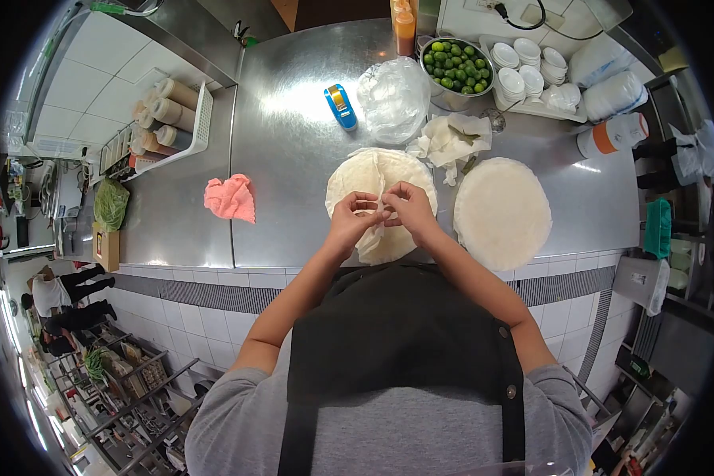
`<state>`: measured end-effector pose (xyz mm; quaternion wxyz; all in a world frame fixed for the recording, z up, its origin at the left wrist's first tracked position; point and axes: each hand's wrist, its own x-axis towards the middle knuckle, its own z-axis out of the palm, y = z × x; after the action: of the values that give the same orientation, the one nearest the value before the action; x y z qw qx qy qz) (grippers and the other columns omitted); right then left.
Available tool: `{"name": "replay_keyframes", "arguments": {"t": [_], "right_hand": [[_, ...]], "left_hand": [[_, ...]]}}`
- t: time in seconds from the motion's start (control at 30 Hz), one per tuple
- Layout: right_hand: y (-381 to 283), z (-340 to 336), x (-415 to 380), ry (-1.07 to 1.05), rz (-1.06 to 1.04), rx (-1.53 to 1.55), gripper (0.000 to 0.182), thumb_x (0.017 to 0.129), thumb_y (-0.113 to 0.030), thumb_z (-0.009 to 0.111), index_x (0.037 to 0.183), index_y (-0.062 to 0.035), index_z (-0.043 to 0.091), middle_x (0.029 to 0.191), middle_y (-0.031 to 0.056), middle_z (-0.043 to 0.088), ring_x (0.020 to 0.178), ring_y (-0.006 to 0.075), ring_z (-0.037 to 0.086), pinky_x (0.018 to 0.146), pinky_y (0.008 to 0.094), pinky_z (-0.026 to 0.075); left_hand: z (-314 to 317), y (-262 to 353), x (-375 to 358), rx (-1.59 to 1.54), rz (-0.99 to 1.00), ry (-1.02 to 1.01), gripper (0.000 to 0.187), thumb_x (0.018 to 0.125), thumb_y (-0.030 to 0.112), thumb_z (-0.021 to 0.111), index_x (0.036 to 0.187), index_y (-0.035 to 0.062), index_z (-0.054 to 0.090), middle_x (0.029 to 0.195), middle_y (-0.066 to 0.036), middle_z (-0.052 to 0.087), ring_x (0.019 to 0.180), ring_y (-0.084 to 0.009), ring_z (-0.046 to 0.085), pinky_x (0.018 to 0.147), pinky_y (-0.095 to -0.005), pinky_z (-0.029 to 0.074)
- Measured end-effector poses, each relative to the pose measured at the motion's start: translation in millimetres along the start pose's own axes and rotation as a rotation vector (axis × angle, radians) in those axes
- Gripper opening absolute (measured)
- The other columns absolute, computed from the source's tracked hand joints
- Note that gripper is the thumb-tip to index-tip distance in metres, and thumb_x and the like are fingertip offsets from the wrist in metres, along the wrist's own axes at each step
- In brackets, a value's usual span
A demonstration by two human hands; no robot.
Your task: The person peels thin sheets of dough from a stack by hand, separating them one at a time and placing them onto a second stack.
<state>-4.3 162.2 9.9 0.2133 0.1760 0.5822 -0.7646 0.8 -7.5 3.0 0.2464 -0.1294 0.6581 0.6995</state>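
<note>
A stack of thin, round, pale dough sheets (345,174) lies on the steel counter straight in front of me. Over its middle, my left hand (355,220) and my right hand (412,210) meet, fingers pinched together. Between their fingertips is the raised, folded edge of a dough sheet (379,168), which runs as a ridge up the stack. To the right rests a second round pale stack (504,213), untouched. Crumpled pale scraps (454,141) sit just beyond the two stacks. My fingers hide part of the pinched edge.
A blue tape dispenser (341,108) and a clear plastic bag (394,99) lie farther back. Behind them stand a bowl of green limes (456,67) and a tray of small white cups (523,75). A pink cloth (230,197) is at left, near a white basket of bottles (202,127).
</note>
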Motion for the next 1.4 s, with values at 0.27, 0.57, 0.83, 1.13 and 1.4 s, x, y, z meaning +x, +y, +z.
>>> {"name": "replay_keyframes", "arguments": {"t": [0.27,0.57,0.83,1.13,1.4], "right_hand": [[4.6,-1.3,0.7,-0.030,-0.033,0.013,0.014,0.093,-0.009,0.063,0.096,0.0043,0.060,0.097,0.0105,0.063,0.079,0.0209,0.070,0.068,0.0340,0.065],[24.6,-9.1,12.2,-0.117,-0.057,0.092,0.013,0.095,-0.009,0.062,0.093,0.0034,0.063,0.094,0.0085,0.064,0.085,0.0179,0.068,0.079,0.0356,0.063],[43.3,-5.7,15.2,-0.113,-0.084,0.292,0.010,0.096,-0.010,0.059,0.093,-0.0011,0.063,0.090,0.0051,0.065,0.086,0.0139,0.065,0.083,0.0289,0.056],[46.6,-21.3,3.4,0.010,-0.121,0.291,0.010,0.096,-0.010,0.056,0.086,-0.0124,0.055,0.075,-0.0087,0.047,0.065,0.0014,0.039,0.055,0.0196,0.030],[16.6,-14.4,-3.1,-0.013,-0.040,0.449,0.005,0.094,-0.007,0.056,0.090,-0.0082,0.059,0.087,-0.0018,0.059,0.078,0.0090,0.056,0.074,0.0294,0.051]], "left_hand": [[-5.3,-3.3,3.6,-0.031,0.007,-0.015,0.050,0.076,0.011,0.088,0.116,0.0004,0.061,0.108,-0.013,0.062,0.095,-0.0183,0.062,0.081,-0.0302,0.054],[-5.6,1.0,4.9,0.015,0.014,0.007,0.045,0.079,0.020,0.086,0.114,0.0023,0.063,0.100,-0.007,0.067,0.088,-0.0130,0.062,0.075,-0.0282,0.049],[-29.3,-4.5,18.3,0.033,-0.008,0.088,0.020,0.085,0.021,0.078,0.095,0.0056,0.070,0.084,0.000,0.069,0.075,-0.0070,0.058,0.067,-0.0243,0.039],[-45.3,-16.2,28.3,1.009,0.728,0.679,0.029,0.082,0.015,0.080,0.104,0.0033,0.066,0.099,-0.009,0.068,0.085,-0.0176,0.063,0.080,-0.0315,0.051],[10.2,28.0,-6.2,0.555,0.202,-0.132,0.082,0.063,0.031,0.094,0.126,-0.0001,0.052,0.123,-0.018,0.051,0.121,-0.0310,0.048,0.102,-0.0409,0.044]]}}
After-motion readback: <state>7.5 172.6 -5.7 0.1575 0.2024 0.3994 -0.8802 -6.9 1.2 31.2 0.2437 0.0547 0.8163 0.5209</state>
